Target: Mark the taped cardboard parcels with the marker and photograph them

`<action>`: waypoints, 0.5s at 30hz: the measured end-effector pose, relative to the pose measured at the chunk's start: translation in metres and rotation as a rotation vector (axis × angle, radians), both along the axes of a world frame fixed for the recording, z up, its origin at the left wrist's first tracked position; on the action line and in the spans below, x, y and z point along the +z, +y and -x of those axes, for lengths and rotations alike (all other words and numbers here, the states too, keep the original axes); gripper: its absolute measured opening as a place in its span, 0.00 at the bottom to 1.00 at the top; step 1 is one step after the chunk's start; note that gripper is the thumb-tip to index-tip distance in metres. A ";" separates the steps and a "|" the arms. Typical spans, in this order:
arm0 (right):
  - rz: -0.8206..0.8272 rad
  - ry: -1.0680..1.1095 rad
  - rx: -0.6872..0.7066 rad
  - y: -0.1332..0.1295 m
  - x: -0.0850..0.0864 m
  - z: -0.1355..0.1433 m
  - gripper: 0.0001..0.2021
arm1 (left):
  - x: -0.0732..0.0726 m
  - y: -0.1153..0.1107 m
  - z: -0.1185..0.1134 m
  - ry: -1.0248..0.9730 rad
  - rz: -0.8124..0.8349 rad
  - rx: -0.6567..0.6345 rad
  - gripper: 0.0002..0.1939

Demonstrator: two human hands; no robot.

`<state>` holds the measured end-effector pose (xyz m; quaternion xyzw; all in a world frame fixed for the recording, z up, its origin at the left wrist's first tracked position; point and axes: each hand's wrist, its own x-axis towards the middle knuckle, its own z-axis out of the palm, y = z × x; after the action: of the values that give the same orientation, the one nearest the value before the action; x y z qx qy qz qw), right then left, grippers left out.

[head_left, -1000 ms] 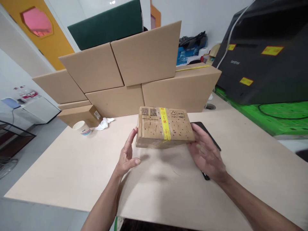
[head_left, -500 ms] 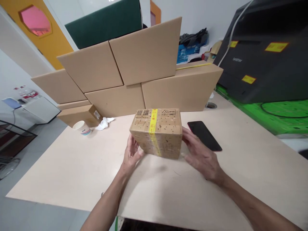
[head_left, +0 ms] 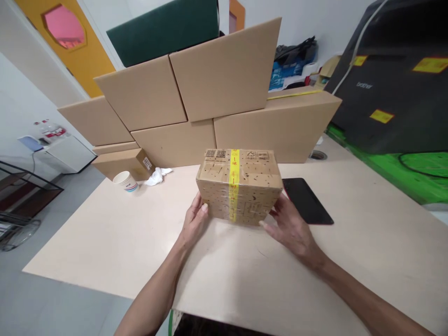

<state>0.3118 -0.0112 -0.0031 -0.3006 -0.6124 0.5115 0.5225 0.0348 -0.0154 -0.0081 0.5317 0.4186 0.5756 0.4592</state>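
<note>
A small cardboard box (head_left: 217, 198), closed with yellow printed tape, is between my hands above the table or on it; I cannot tell whether its base touches. Dark specks and printed symbols mark its top and front. My left hand (head_left: 194, 221) grips its lower left side, thumb at the front edge and the other fingers partly hidden behind. At the lower right corner, my right hand (head_left: 289, 226) holds it with the thumb in front and fingertips hidden by the box. A dark tablet-like slab (head_left: 308, 200) with a red edge lies just beyond my right hand.
Large plain cardboard boxes (head_left: 227, 70) are stacked along the back of the table (head_left: 105, 242), a dark green box (head_left: 164, 32) on top. At left are a paper cup (head_left: 125, 182), crumpled tissue (head_left: 157, 176) and a smaller carton (head_left: 119, 163). A black machine (head_left: 392, 88) stands at right.
The box has been raised slightly and tipped so more of its front shows. My right hand has closed in on its lower right corner. The whole view has shifted a little.
</note>
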 end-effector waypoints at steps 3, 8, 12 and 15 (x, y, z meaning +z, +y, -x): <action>0.049 0.122 -0.058 0.001 0.003 -0.002 0.31 | 0.001 -0.002 0.004 0.026 -0.043 0.067 0.30; 0.159 0.221 -0.150 0.008 0.001 0.001 0.22 | 0.003 -0.006 0.007 0.243 -0.144 0.122 0.28; 0.340 0.257 -0.102 0.014 0.000 0.003 0.18 | 0.006 -0.008 0.007 0.252 -0.217 0.070 0.30; 0.460 0.290 -0.081 0.015 -0.001 0.003 0.18 | 0.008 -0.010 0.006 0.190 -0.247 -0.011 0.33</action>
<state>0.3089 0.0042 -0.0037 -0.3593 -0.3864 0.6537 0.5425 0.0293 -0.0253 0.0000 0.6387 0.3830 0.5672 0.3517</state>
